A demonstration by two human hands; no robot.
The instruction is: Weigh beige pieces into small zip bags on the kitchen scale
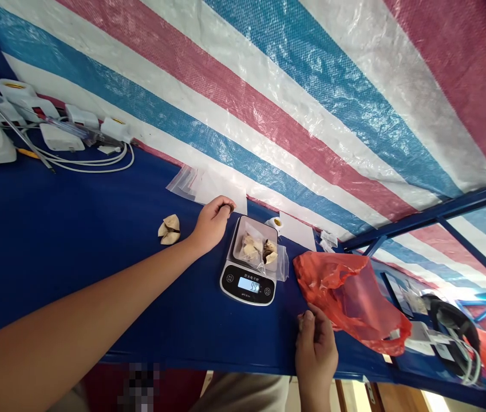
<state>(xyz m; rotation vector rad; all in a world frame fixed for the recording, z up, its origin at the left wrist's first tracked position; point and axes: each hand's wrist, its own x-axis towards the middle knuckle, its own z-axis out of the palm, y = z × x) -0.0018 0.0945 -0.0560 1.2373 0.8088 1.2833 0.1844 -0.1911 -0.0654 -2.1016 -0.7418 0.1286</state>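
Beside the scale's upper left corner, my left hand pinches a small dark brown dried piece. My right hand is closed near the table's front edge, close to a red plastic bag; something small seems to be between its fingertips, too hidden to name. Between my hands stands a digital kitchen scale with a lit display. On its pan lies a clear zip bag with pale pieces in it, and a cream and dark dried piece. Another pale dried piece rests left of my left hand.
Flat zip bags and white paper lie at the back by a striped tarp. White adapters with cables and a screwdriver sit back left. A black strap with cables is far right.
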